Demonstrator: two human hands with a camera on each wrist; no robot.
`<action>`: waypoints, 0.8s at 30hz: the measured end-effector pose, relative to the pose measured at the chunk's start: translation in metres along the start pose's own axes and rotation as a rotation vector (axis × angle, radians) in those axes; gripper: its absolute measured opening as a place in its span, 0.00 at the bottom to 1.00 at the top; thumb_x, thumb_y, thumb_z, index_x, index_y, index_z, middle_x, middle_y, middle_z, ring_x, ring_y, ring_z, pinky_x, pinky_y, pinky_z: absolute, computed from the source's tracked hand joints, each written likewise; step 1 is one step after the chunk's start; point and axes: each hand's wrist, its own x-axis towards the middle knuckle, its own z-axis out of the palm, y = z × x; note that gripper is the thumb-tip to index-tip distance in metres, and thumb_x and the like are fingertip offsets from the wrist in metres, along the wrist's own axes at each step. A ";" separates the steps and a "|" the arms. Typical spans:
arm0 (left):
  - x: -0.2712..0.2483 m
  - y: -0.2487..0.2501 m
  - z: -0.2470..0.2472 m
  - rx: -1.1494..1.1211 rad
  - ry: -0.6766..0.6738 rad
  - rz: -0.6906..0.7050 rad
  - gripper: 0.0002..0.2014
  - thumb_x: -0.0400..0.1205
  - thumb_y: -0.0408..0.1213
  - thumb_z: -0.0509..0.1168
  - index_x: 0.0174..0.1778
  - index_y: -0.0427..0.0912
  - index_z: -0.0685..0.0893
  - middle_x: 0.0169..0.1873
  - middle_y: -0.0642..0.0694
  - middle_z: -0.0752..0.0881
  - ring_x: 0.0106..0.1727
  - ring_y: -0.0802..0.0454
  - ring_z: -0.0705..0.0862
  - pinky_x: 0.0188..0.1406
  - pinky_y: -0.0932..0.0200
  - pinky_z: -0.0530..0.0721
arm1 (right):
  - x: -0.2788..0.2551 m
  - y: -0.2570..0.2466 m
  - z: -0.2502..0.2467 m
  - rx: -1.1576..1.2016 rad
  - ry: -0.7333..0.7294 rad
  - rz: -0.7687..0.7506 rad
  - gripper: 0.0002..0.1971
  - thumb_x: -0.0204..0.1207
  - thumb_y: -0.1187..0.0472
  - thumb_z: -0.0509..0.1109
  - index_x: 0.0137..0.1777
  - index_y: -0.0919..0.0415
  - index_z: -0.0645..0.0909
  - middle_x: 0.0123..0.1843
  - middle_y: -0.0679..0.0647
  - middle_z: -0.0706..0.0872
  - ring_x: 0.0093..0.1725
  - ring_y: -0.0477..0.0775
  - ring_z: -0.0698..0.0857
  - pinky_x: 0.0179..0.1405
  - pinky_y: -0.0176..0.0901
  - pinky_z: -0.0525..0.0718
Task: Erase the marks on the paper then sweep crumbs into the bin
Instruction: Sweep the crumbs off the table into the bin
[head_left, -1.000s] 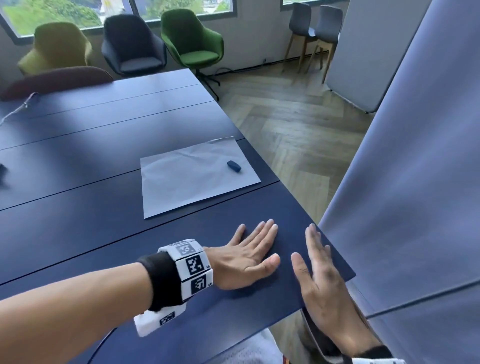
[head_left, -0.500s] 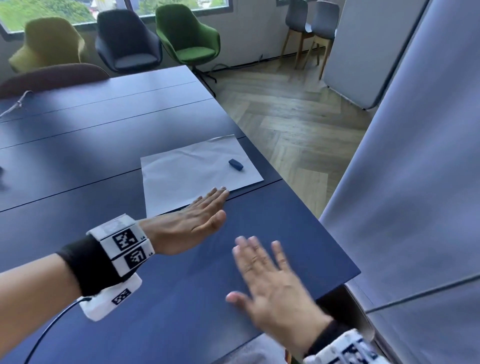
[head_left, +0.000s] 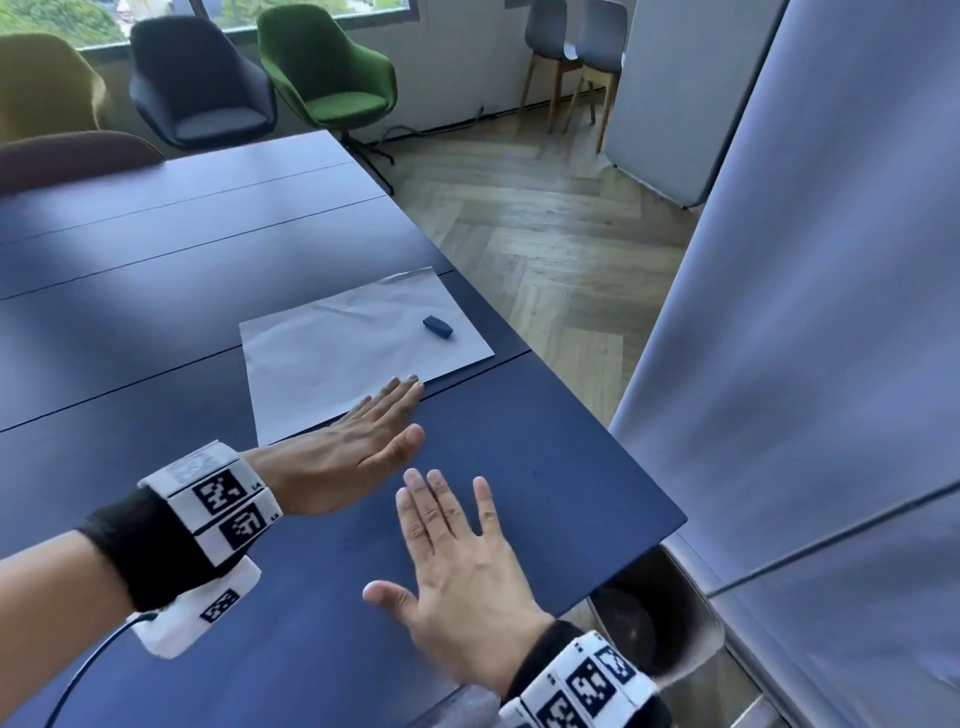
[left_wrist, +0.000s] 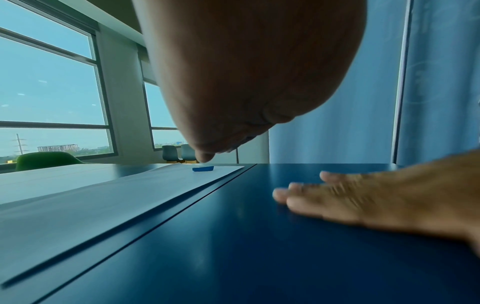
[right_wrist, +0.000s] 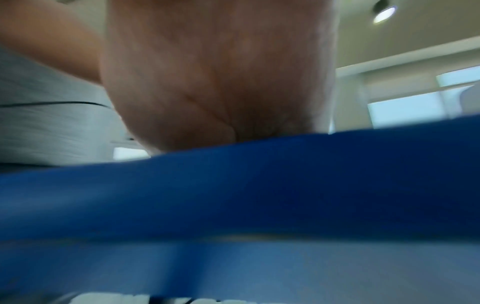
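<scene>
A white sheet of paper (head_left: 343, 353) lies on the dark blue table (head_left: 545, 467), with a small blue eraser (head_left: 438, 327) near its right end. My left hand (head_left: 358, 441) is flat with straight fingers, its tips at the paper's near edge. My right hand (head_left: 457, 551) is spread flat over the table nearer to me, holding nothing. In the left wrist view the eraser (left_wrist: 203, 168) lies on the paper (left_wrist: 103, 191) and the right hand (left_wrist: 363, 197) is blurred. A dark bin (head_left: 660, 623) stands under the table's near right corner. No crumbs show.
The table's right edge runs diagonally above a wooden floor (head_left: 545, 234). A grey-blue partition (head_left: 831, 312) stands close on the right. Green (head_left: 332, 78), dark (head_left: 202, 88) and yellow (head_left: 41, 88) armchairs stand beyond the table's far end.
Both hands have moved left, away from the table's near right corner. The left hand now reaches the paper's near edge; the right hand has come back over the table, fingers spread.
</scene>
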 end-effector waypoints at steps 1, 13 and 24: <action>0.001 -0.001 0.000 0.007 -0.001 -0.006 0.53 0.64 0.81 0.24 0.82 0.52 0.30 0.81 0.63 0.29 0.74 0.77 0.25 0.70 0.79 0.29 | -0.002 0.020 0.000 -0.044 0.068 0.079 0.47 0.74 0.30 0.25 0.84 0.65 0.41 0.86 0.58 0.37 0.85 0.54 0.35 0.78 0.69 0.33; 0.023 0.009 -0.002 0.053 -0.007 -0.016 0.57 0.61 0.83 0.23 0.83 0.49 0.31 0.80 0.60 0.29 0.75 0.71 0.23 0.67 0.81 0.28 | -0.004 -0.027 -0.012 0.081 -0.088 -0.039 0.48 0.72 0.28 0.26 0.82 0.64 0.28 0.82 0.56 0.24 0.80 0.54 0.22 0.76 0.68 0.24; 0.009 -0.007 -0.005 0.054 -0.017 -0.051 0.59 0.59 0.84 0.23 0.82 0.51 0.30 0.80 0.64 0.29 0.74 0.77 0.24 0.67 0.81 0.29 | -0.027 0.074 0.001 0.007 0.141 0.257 0.44 0.82 0.34 0.34 0.76 0.70 0.71 0.80 0.64 0.68 0.80 0.62 0.68 0.72 0.68 0.58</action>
